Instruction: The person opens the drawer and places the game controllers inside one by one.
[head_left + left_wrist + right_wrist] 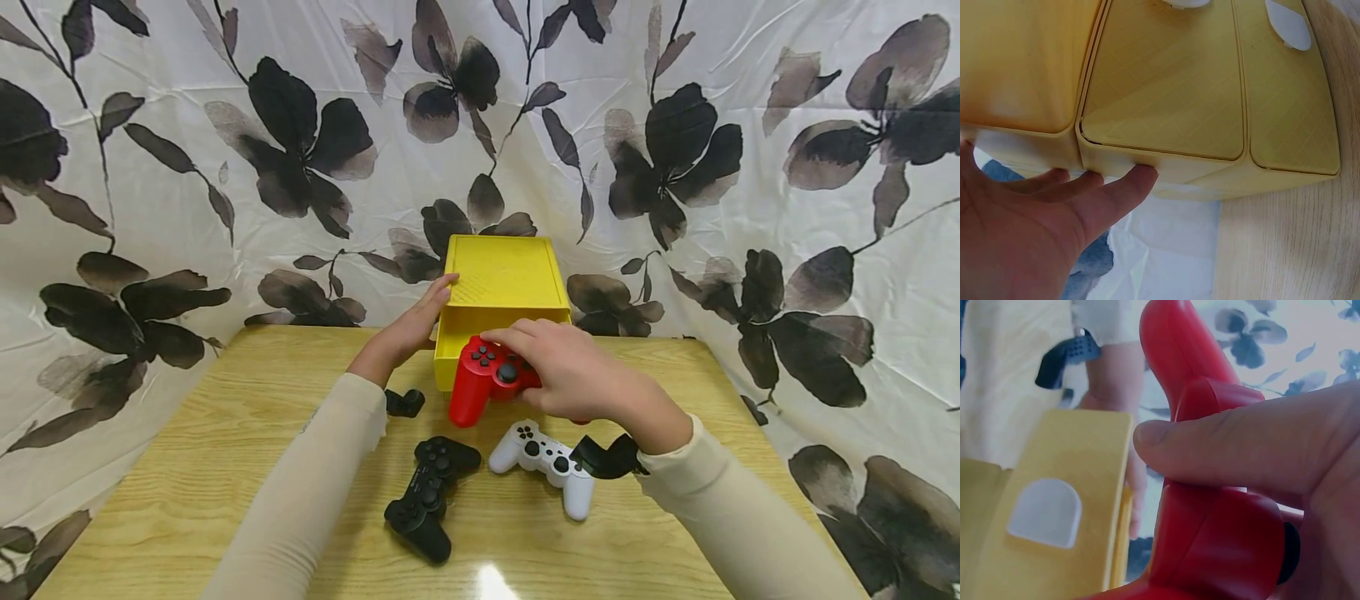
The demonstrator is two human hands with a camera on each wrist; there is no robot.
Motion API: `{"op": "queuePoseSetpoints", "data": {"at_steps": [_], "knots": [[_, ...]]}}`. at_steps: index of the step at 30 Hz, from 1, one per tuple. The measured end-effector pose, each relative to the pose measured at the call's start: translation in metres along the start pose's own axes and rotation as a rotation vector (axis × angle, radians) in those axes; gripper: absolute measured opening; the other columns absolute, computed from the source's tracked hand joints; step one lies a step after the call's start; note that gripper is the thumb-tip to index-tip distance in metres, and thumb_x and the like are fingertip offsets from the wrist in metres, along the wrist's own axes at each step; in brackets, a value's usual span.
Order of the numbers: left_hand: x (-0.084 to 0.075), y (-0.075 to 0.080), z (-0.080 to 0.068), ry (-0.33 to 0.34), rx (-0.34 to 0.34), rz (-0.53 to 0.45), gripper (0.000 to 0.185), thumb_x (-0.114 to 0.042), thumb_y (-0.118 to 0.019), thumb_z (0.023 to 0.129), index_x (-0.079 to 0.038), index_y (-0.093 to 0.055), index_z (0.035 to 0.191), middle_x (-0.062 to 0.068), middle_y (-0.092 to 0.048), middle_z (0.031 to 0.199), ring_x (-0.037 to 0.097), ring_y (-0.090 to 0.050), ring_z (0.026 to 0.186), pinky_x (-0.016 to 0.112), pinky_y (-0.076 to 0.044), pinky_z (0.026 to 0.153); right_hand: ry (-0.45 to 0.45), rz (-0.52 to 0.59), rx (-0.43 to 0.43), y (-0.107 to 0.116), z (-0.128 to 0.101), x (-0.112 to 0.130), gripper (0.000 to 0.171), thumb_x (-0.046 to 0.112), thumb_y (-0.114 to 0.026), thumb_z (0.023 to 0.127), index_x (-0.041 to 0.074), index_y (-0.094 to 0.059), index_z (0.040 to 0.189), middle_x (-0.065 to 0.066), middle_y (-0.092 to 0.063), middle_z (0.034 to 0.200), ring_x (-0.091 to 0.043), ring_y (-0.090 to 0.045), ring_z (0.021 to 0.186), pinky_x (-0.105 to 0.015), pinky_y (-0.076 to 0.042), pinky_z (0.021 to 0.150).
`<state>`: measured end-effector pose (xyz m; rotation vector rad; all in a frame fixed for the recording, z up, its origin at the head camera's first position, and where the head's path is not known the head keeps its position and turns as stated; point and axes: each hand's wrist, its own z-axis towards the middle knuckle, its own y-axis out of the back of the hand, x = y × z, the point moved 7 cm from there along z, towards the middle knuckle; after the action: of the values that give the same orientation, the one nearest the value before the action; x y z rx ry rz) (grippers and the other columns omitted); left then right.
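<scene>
1. Gripping the red controller from above, your right hand has its fingers curled over the pad's top, with the thumb wrapped across the body. The pad sits at the open front lip of the yellow drawer box, at about 12 o'clock from the two pads on the table.
2. Your left hand lies with straight fingers against the box's left wall, at 9 o'clock from the red pad; it steadies and grasps nothing.
3. Likely slip: the left handle hangs low over the drawer's front edge, so it may catch the rim and tip the pad out toward you.
4. Likely shove: the box stands on smooth wood, and a push from the pad could slide it toward 12 o'clock if your flat hand gives way.
5. Watch the white controller and black controller at 6 o'clock from your right hand; a dropped pad would land on them.
6. Only the left wrist view shows your fingertips pressed under the box's edge; only the right wrist view shows the thumb's hold; only the head view shows all three pads.
</scene>
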<state>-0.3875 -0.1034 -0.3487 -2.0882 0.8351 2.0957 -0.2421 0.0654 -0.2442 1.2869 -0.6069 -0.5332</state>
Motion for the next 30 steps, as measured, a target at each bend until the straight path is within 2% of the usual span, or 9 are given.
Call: {"op": "queuePoseSetpoints", "data": {"at_steps": [2, 15, 23, 30], "knots": [[0.005, 0.001, 0.003, -0.007, -0.012, 0.009, 0.053, -0.058, -0.023, 0.101, -0.045, -0.01, 0.15, 0.001, -0.003, 0.164, 0.034, -0.013, 0.15, 0.068, -0.034, 0.104, -0.009, -0.004, 0.001, 0.003, 0.002, -0.002, 0.068, 0.017, -0.077, 0.077, 0.018, -0.05, 0.14, 0.0, -0.061, 0.123, -0.018, -0.058, 0.108, -0.037, -0.05, 0.089], [0.005, 0.001, 0.003, -0.001, -0.004, 0.004, 0.054, -0.06, -0.023, 0.1, -0.046, -0.009, 0.15, 0.001, -0.003, 0.164, 0.035, -0.012, 0.15, 0.069, -0.032, 0.104, -0.041, 0.041, 0.011, 0.023, 0.019, -0.016, 0.067, 0.02, -0.078, 0.08, 0.018, -0.05, 0.14, -0.003, -0.06, 0.123, -0.02, -0.056, 0.106, -0.037, -0.05, 0.09], [0.005, 0.002, 0.003, 0.001, -0.016, 0.003, 0.053, -0.059, -0.024, 0.101, -0.045, -0.01, 0.15, 0.002, -0.006, 0.164, 0.036, -0.014, 0.149, 0.068, -0.034, 0.104, -0.066, 0.055, 0.026, 0.028, 0.032, -0.027, 0.068, 0.012, -0.075, 0.078, 0.018, -0.049, 0.141, -0.005, -0.059, 0.127, -0.022, -0.056, 0.109, -0.04, -0.05, 0.09], [0.006, 0.002, 0.004, -0.003, -0.016, 0.014, 0.053, -0.059, -0.023, 0.101, -0.046, -0.01, 0.151, 0.0, -0.003, 0.164, 0.035, -0.011, 0.15, 0.068, -0.035, 0.104, -0.109, 0.075, 0.026, 0.03, 0.042, -0.037, 0.068, 0.013, -0.075, 0.078, 0.02, -0.049, 0.141, -0.004, -0.058, 0.129, -0.022, -0.055, 0.111, -0.041, -0.049, 0.094]]}}
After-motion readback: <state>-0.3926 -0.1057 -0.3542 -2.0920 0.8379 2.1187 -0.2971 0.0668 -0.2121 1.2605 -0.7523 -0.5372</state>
